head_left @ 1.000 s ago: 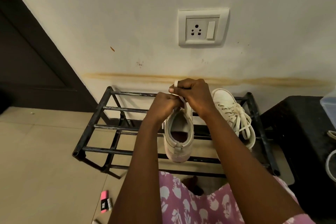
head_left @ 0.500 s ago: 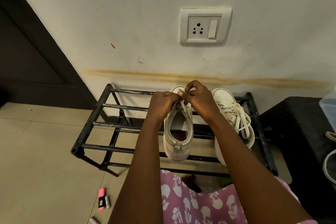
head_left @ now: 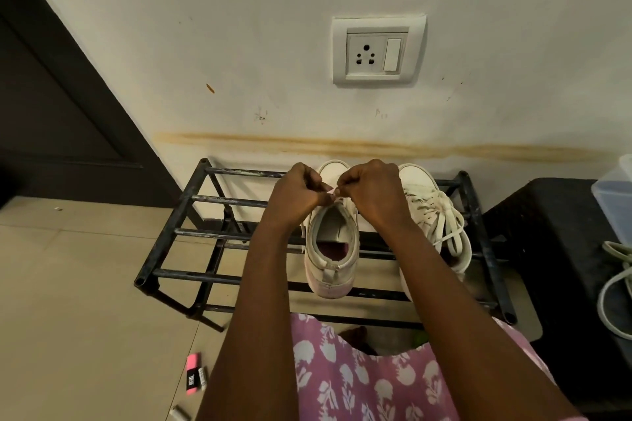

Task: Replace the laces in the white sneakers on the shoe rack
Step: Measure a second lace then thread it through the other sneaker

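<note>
Shoe rack (head_left: pixel 191 198): black metal bars with open gaps, directly under both hands and running out to their left. Risk: the worked sneaker's heel sits right at the bar nearest the person. A hard pull on the lace could tip it off the bars or drop it through a gap.

Worked sneaker (head_left: pixel 331 249): white, directly below the hands, toe toward the wall, opening facing up. No lacing shows on the part the hands leave uncovered.

Second sneaker (head_left: pixel 431 215): just right of the right hand, fully laced, loose loops hanging over its side. Risk: the right wrist is close to those loops and could snag them and drag that shoe.

Left hand (head_left: pixel 295 196) and right hand (head_left: pixel 373 193): both have curled fingers, the fingertips meeting above the sneaker's tongue and pinching a pale lace (head_left: pixel 331 191) between them. The knuckles hide the eyelets, so which one is in work cannot be told.

Lace: only a short bit shows. Risk: the tip slips from the pinch or enters the wrong eyelet, giving uneven ends.
</note>
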A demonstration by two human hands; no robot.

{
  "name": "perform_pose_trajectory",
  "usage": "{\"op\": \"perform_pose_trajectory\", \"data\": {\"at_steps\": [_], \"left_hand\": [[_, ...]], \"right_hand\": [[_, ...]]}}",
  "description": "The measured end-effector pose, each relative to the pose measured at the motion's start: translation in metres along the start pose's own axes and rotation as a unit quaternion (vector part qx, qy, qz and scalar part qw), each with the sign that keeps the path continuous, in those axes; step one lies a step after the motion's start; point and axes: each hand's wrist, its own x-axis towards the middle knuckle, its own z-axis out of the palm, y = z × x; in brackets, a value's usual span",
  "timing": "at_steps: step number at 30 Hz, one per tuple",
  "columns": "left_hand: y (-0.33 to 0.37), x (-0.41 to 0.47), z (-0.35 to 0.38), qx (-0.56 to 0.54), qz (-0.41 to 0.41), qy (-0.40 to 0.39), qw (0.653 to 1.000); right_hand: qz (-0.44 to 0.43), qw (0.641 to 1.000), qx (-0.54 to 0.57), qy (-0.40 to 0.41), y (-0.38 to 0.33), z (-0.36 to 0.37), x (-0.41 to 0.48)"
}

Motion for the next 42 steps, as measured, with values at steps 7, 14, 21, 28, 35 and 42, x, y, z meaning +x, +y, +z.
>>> {"op": "perform_pose_trajectory", "data": {"at_steps": [7, 14, 21, 28, 35, 42], "left_hand": [[0.001, -0.006, 0.008, 0.111, 0.106, 0.047, 0.987], [-0.002, -0.005, 0.004, 0.103, 0.123, -0.002, 0.987], [0.0, -0.005, 0.007, 0.134, 0.152, -0.002, 0.979], [0.022, -0.013, 0.001, -0.189, 0.103, 0.088, 0.973], [0.005, -0.02, -0.063, -0.572, -0.048, 0.222, 0.789], [-0.012, -0.02, -0.079, -0.596, -0.049, 0.274, 0.754]], "right_hand": [[0.008, 0.991, -0.059, -0.121, -0.003, 0.003, 0.0], [0.247, 0.896, 0.34, -0.141, 0.006, 0.009, -0.001], [0.265, 0.865, 0.404, -0.134, 0.007, 0.009, 0.002], [0.266, 0.871, 0.389, -0.142, 0.012, 0.011, 0.001], [0.262, 0.871, 0.391, -0.139, 0.015, 0.013, 0.001], [0.26, 0.873, 0.392, -0.129, 0.015, 0.015, 0.0]]}}
